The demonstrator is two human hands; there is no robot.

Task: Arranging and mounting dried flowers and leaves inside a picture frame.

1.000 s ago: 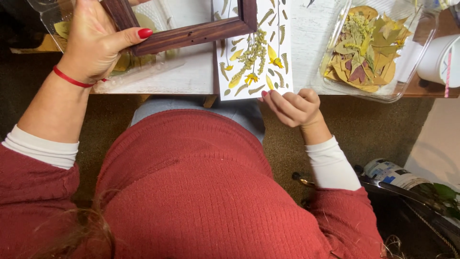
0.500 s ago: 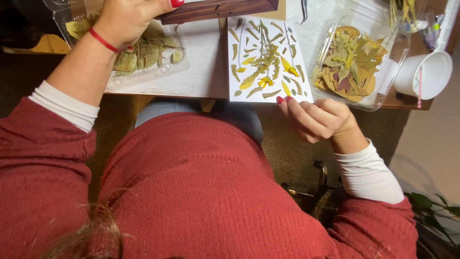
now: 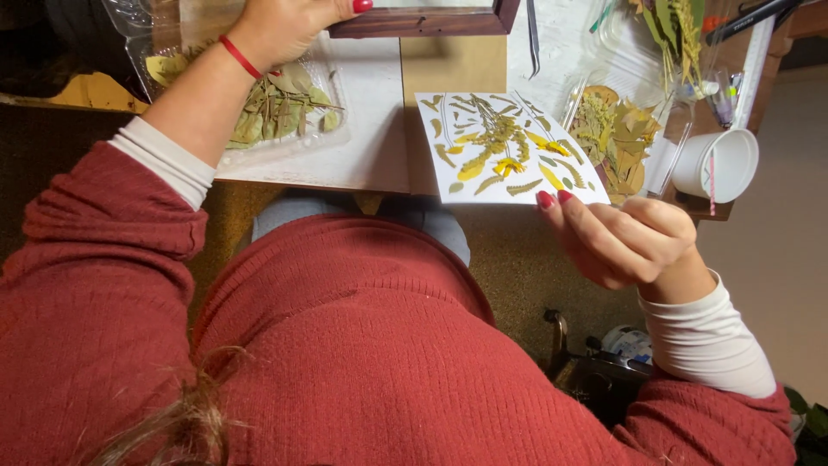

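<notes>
My left hand (image 3: 289,26) grips the lower edge of a dark wooden picture frame (image 3: 423,19) at the top of the view; a red band circles that wrist. My right hand (image 3: 625,237) pinches the near right corner of a white card (image 3: 504,147) that carries pressed yellow and green leaves and flowers. The card hangs partly over the table's near edge. A brown paper sheet (image 3: 453,69) lies under the card's far side.
A clear plastic tray of green pressed leaves (image 3: 276,108) sits by my left wrist. Another clear tray of brown and yellow leaves (image 3: 621,138) lies right of the card. A white paper cup (image 3: 716,164) stands at the table's right corner. Tweezers (image 3: 533,39) lie beside the frame.
My right hand rose from below the table edge and took hold of the card's corner. The frame in my left hand shifted toward the top of the view.
</notes>
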